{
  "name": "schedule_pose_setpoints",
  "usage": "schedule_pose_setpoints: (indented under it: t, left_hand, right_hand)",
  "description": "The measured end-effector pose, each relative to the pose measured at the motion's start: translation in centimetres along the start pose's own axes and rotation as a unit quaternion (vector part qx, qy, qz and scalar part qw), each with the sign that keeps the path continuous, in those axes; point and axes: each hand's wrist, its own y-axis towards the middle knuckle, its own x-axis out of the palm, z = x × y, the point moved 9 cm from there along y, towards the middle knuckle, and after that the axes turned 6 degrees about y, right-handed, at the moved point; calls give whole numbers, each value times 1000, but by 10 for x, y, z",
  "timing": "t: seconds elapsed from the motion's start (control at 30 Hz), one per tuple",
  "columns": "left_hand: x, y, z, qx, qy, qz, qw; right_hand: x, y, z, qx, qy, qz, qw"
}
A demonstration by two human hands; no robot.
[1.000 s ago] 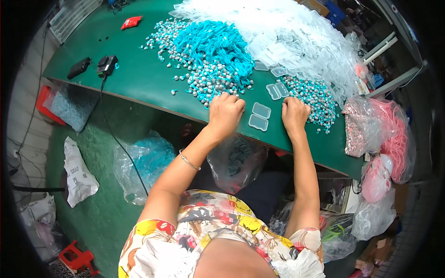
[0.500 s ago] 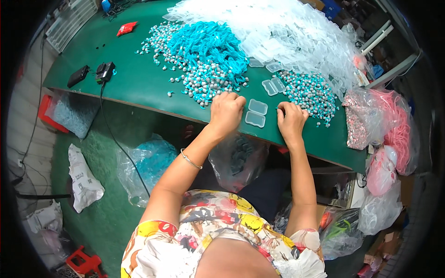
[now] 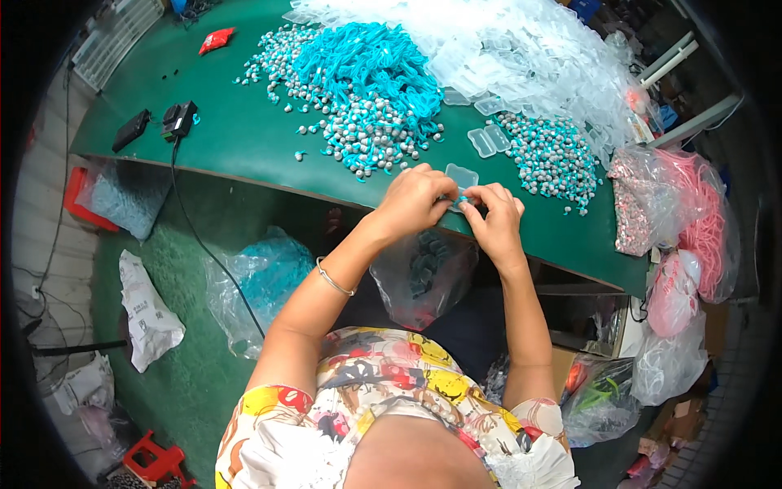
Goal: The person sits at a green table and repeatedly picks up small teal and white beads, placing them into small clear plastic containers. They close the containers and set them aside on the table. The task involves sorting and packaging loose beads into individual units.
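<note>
My left hand (image 3: 417, 198) and my right hand (image 3: 495, 218) meet near the front edge of the green table, fingertips pinched close together. Between them shows a small blue-and-grey piece (image 3: 463, 200), mostly covered by the fingers. It is over an open clear plastic box (image 3: 462, 176), whose nearer half is largely hidden by my hands. A second open clear box (image 3: 488, 141) lies just beyond, beside a heap of small grey beads with blue ends (image 3: 550, 159). Left of my hands is another heap of such beads (image 3: 371, 134), against a pile of turquoise cords (image 3: 366, 61).
A large mound of clear plastic boxes (image 3: 521, 57) covers the far side of the green table (image 3: 244, 155). Bags with pink cords (image 3: 702, 220) hang at the right edge. A black device (image 3: 178, 121) with a cable and a red packet (image 3: 217, 41) lie left.
Both hands have come together over the nearer open box. My right hand has moved left from beside the right bead heap, and my left hand slightly right and down.
</note>
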Motion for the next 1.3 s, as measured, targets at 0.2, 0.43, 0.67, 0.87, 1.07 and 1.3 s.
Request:
schedule_pose_setpoints:
  t: [0.2,0.43,0.67,0.87,1.07,1.3]
  left_hand:
    - [-2,-9,1,25,14,17,999]
    - [-2,-14,-7,1,-22,48,999]
    - [1,-14,-8,-15,12,39,999]
    - [1,-12,-7,-14,13,41,999]
    - [0,-13,-8,-20,15,36,999]
    - [1,-14,-8,-30,19,39,999]
  right_hand:
    - [11,12,11,34,27,-84,996]
    - [13,17,10,32,31,-124,991]
    - [-4,48,-2,-39,125,-21,991]
    - [29,106,-7,-78,95,20,992]
    - [67,120,-23,-66,-20,-3,998]
    - [55,117,22,67,297,-9,953]
